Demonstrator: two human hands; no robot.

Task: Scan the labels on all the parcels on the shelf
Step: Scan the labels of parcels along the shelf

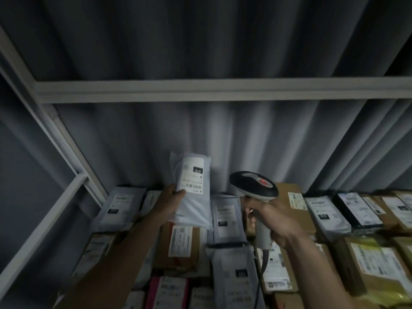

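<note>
Your left hand grips a white poly-bag parcel upright above the parcels on the shelf, its label facing you, while your right hand clasps the handheld barcode scanner just beside it.

I see a white metal shelf frame in dim light. Its deck is packed edge to edge with parcels lying flat: grey poly mailers, brown cardboard boxes, 1 pink packet, labels facing up.
</note>
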